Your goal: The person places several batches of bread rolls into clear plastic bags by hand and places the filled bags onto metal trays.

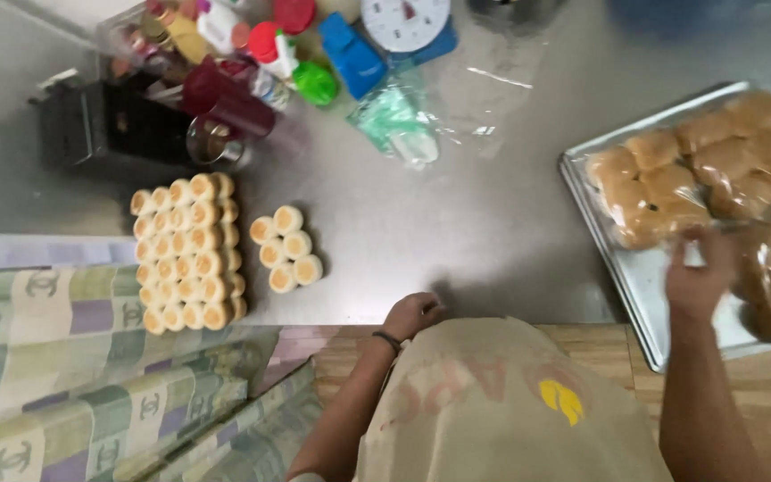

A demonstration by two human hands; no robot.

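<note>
The right hand (700, 272) is out over the metal tray (644, 286), its fingers curled down and pinching the clear plastic wrap (765, 268) that covers the brown buns (671, 183); the motion is blurred, so how firm that pinch is I cannot tell. The left hand (412, 314) rests at the near edge of the steel counter (457, 214), fingers folded in and holding nothing I can see. Off to its left sit a small cluster of round pale pastries (286, 248) and a bigger block of them (187, 253). To my eye the tray overhangs the counter edge, so a hard tug on the wrap could drag or tip it, or tear the film and spill buns
</note>
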